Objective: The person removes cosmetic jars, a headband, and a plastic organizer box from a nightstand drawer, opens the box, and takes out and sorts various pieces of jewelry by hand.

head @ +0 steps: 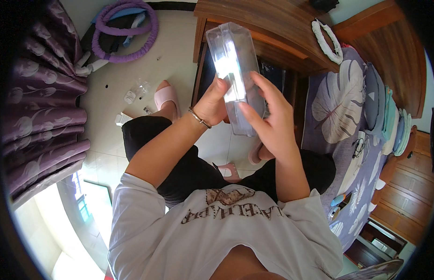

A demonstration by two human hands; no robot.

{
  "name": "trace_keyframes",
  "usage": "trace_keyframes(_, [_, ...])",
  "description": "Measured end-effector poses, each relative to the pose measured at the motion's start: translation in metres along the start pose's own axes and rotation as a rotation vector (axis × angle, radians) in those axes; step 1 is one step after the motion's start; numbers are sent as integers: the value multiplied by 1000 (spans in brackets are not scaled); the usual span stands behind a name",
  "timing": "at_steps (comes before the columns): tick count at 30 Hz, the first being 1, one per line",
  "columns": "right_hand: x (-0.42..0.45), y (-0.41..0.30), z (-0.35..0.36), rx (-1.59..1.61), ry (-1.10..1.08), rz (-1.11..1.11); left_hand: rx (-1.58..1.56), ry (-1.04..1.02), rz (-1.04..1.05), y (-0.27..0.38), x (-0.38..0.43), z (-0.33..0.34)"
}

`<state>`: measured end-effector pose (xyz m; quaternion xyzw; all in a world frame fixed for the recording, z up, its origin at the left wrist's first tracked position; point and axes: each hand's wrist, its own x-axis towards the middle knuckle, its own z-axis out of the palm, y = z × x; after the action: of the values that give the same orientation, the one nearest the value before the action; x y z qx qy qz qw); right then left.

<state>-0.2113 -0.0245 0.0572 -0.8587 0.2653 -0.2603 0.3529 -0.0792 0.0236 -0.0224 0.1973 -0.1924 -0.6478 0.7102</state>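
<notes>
Both my hands hold a clear plastic box (234,80) up in front of me, tilted, with bright glare along its side. My left hand (213,103) grips it from the left, thumb on the near face; its other fingers are mostly hidden behind the box. On the right side, my right hand (271,112) holds the lower part between thumb and fingers. Whether anything is inside the box, I cannot tell through the glare. Beyond it an open drawer (199,75) in a wooden cabinet (266,21) shows dark contents.
A bed with a purple leaf-patterned sheet (315,101) runs along the right, with folded textiles (376,101) and a dark cable (358,147). On the tiled floor at left lie clear plastic packaging (141,85) and a white box (123,119). A purple hoop (152,35) leans near the curtain (45,105).
</notes>
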Motion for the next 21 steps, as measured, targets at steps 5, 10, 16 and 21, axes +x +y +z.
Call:
trace_keyframes(5, [14, -7, 13, -292, 43, -124, 13, 59, 40, -6, 1, -8])
trace_keyframes(10, [11, -7, 22, -465, 78, -171, 176, 104, 233, -3, 3, -4])
trace_keyframes(16, [9, -11, 23, -510, 87, -104, 215, 148, 187, -1, 5, 0])
trace_keyframes(21, [10, -14, 22, -495, 77, -53, 248, 135, 226, -4, 8, -2])
